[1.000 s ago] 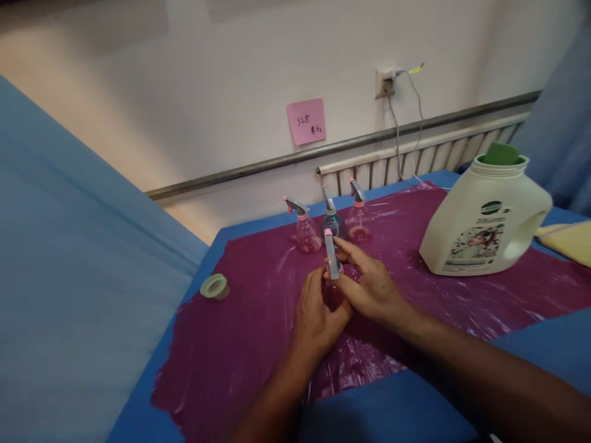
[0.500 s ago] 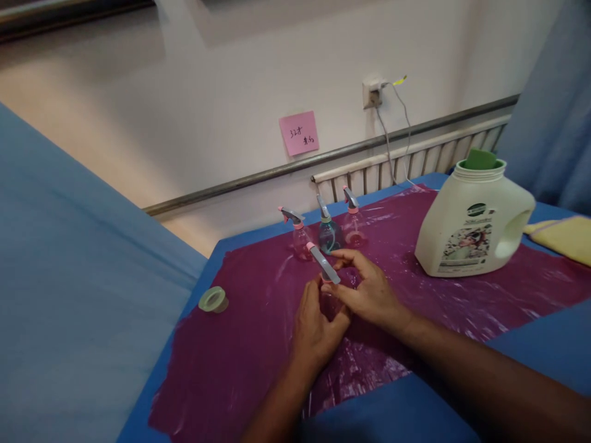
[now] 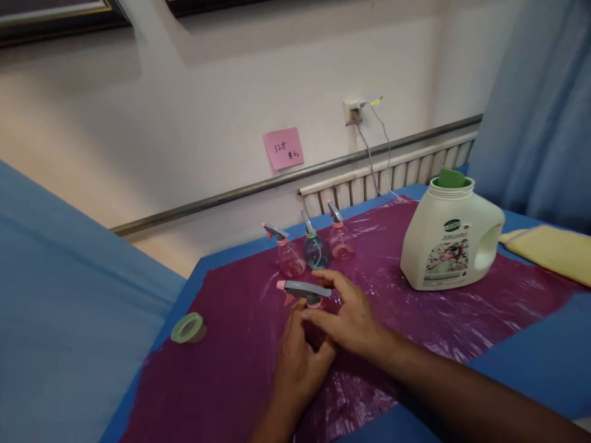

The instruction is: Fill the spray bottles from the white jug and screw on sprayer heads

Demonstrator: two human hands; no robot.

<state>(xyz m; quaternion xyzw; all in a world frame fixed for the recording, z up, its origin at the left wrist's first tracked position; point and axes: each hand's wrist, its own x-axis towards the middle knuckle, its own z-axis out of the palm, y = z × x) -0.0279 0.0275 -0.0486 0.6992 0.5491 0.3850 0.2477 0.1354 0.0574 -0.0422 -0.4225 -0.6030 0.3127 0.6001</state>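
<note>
Both hands are closed round a small spray bottle [image 3: 302, 291] with a grey and pink trigger head. My left hand [image 3: 300, 357] wraps the body, which is mostly hidden behind the fingers. At the pink collar, my right hand [image 3: 353, 317] grips with thumb and fingers. The nozzle points left. Just beyond stand three more spray bottles: a pink one [image 3: 290, 258], a teal one [image 3: 317, 251] and another pink one [image 3: 341, 242]. Each has a grey trigger head.
A large cream detergent jug [image 3: 450, 237] with a green piece in its mouth stands on the right. A pale green cap [image 3: 187, 329] lies at left. Purple plastic sheeting [image 3: 221, 375] covers the blue table. A yellow cloth [image 3: 549, 252] is at far right.
The spray head in my hands has turned, its nozzle now pointing left rather than away to the upper left. The whole view has shifted, with things sitting lower and further left.
</note>
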